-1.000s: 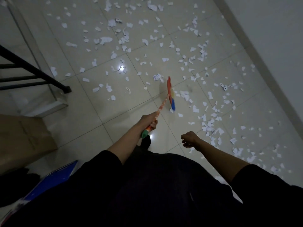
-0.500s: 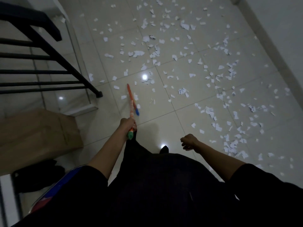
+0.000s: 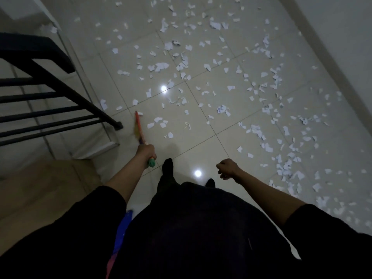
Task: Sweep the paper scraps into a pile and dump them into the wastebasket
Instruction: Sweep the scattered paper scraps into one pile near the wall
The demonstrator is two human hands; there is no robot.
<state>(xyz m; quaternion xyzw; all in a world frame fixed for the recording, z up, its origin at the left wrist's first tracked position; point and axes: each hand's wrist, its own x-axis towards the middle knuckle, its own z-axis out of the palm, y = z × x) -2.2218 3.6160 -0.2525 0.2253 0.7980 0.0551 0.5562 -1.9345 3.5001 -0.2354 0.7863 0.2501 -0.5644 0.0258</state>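
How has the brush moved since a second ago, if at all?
Yes. The brush, held in the left hand, has swung left: it was well right of the railing foot and is now just beside it.

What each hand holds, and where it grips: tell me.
Left hand grips the small broom near its handle's green end; right hand is curled, holding nothing.
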